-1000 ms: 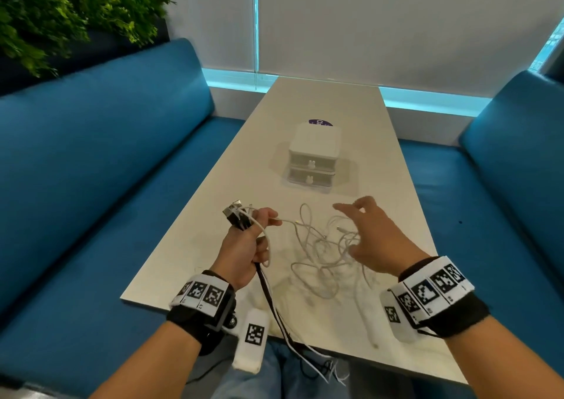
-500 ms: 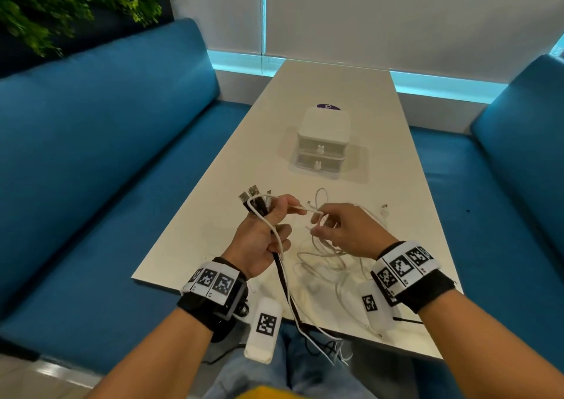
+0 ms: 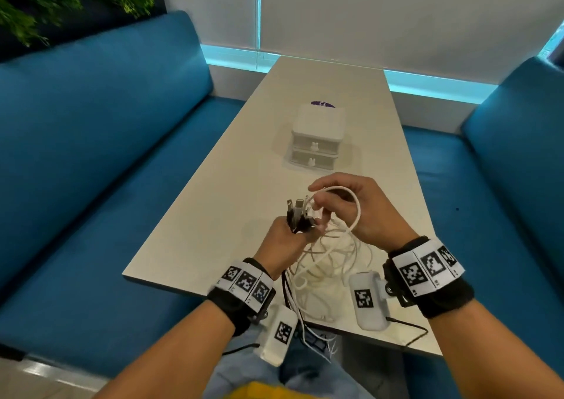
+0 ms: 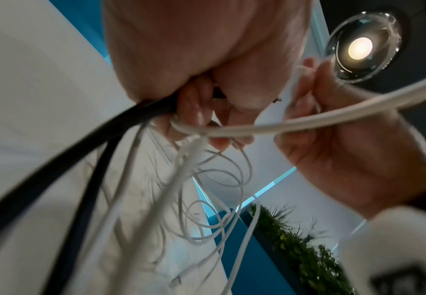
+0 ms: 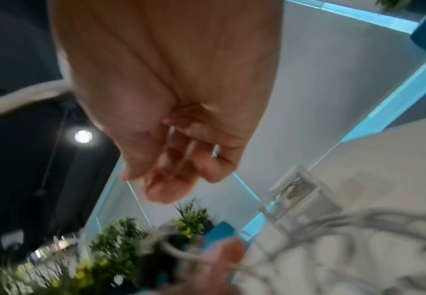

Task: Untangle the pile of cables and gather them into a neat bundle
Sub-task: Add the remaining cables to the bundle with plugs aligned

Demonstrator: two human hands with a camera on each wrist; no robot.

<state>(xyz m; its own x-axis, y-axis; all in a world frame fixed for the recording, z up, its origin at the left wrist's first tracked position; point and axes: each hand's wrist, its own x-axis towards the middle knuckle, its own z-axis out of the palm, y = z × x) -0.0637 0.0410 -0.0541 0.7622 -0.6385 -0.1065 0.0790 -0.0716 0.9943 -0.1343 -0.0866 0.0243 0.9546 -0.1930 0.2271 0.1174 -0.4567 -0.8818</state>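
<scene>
My left hand [image 3: 297, 233] is raised above the table's near end and grips a bunch of cable ends [image 3: 297, 212], black and white, with the plugs pointing up. In the left wrist view that left hand [image 4: 206, 111] is a fist round black cables [image 4: 85, 139] and thin white ones. Just to its right, my right hand [image 3: 319, 198] pinches a thick white cable [image 3: 357, 212] that arcs over its back. The same thick white cable [image 4: 332, 117] crosses the left wrist view. A loose white tangle [image 3: 329, 264] hangs and lies below both hands.
A white two-drawer box [image 3: 317, 142] stands mid-table, with a purple sticker [image 3: 323, 104] behind it. Blue sofas [image 3: 91, 154] flank the beige table [image 3: 213, 215]. Black cables [image 3: 287, 291] trail over the near edge toward my lap.
My right hand, open over the pile a second ago, pinched a white cable near the left hand and now lifts a loop of it beside the plugs. The left hand keeps its grip.
</scene>
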